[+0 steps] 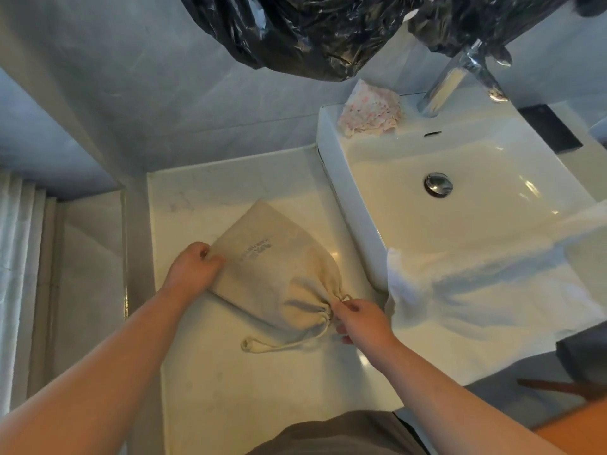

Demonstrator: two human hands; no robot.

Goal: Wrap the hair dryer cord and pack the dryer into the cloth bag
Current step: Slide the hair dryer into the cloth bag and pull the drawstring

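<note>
A beige cloth bag [279, 267] lies bulging on the white marble counter [230, 389], its mouth gathered tight toward the right. My left hand [193, 267] grips the bag's left edge. My right hand [358, 318] pinches the drawstring at the cinched mouth. A loop of drawstring [279, 344] trails across the counter in front of the bag. The hair dryer and its cord are hidden from sight.
A white sink [460, 178] with a chrome faucet [453, 80] stands to the right, a white towel [476, 290] draped over its front rim. A pink-patterned cloth [371, 110] sits on the sink's back corner. Black plastic [312, 31] hangs overhead.
</note>
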